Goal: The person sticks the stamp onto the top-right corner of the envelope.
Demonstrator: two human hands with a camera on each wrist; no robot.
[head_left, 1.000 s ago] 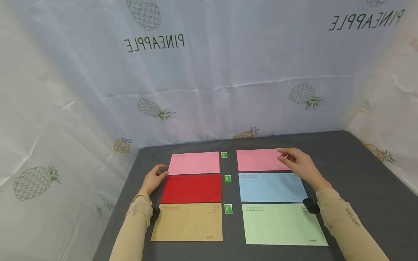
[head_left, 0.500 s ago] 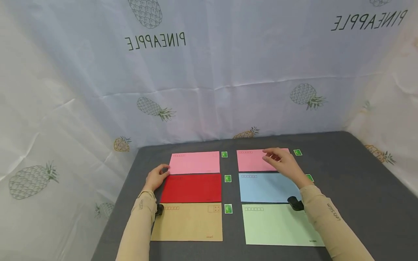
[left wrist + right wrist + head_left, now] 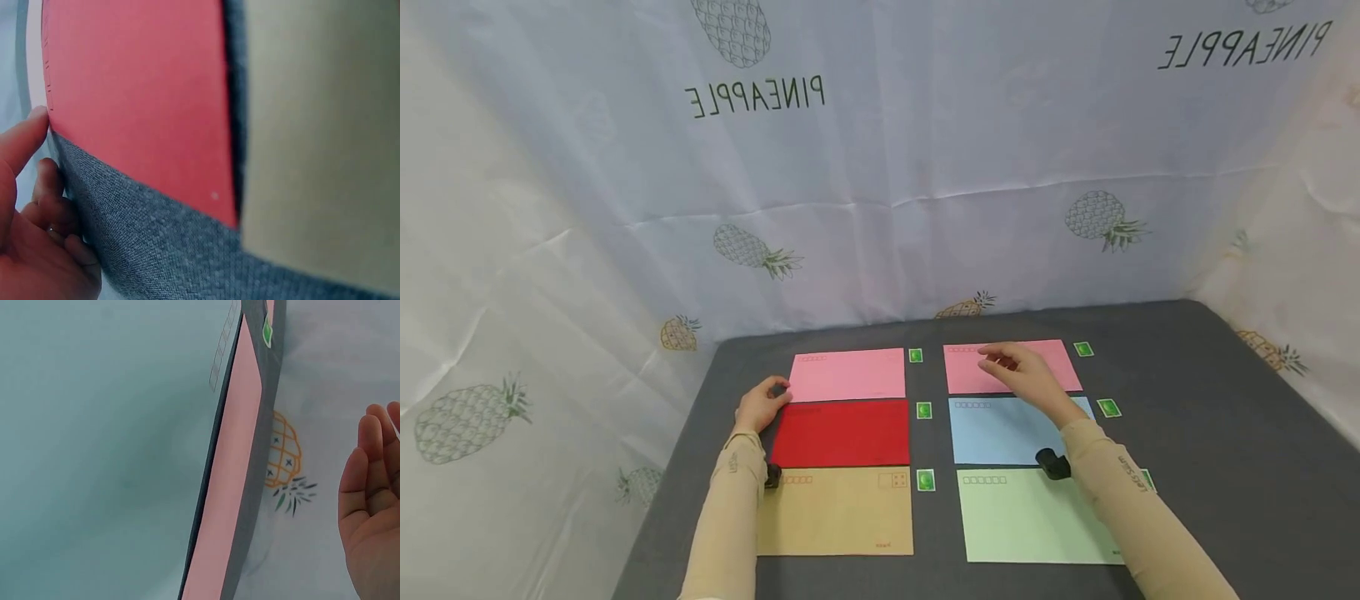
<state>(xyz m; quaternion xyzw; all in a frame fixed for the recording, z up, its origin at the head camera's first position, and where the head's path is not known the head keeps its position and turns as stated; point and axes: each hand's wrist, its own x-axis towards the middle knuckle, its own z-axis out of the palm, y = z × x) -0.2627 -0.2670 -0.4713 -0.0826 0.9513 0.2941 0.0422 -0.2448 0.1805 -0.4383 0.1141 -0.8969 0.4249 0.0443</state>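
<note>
My left hand (image 3: pixel 762 407) lies at the left edge of a pink envelope (image 3: pixel 848 375), above a red envelope (image 3: pixel 842 435). In the left wrist view, the thumb of my left hand (image 3: pixel 44 231) is at the red envelope's (image 3: pixel 137 106) corner, and the other fingers bend loosely with nothing in them. My right hand (image 3: pixel 1026 375) hovers over the right pink envelope (image 3: pixel 1063 362), fingers slightly bent and holding nothing. The right wrist view shows that hand (image 3: pixel 375 500) apart from any object. A small green stamp (image 3: pixel 916 355) lies between the two pink envelopes.
Below lie a tan envelope (image 3: pixel 842 512), a blue envelope (image 3: pixel 992 433) and a pale green envelope (image 3: pixel 1015 525). More green stamps lie in the middle column, such as one stamp (image 3: pixel 923 410), and at the right, such as another stamp (image 3: pixel 1108 408). Curtains (image 3: pixel 880 258) surround the dark grey table (image 3: pixel 1240 467).
My right hand has moved left across the right pink envelope, uncovering green stamps at the right side. The left hand has barely shifted; its forearm has moved slightly right.
</note>
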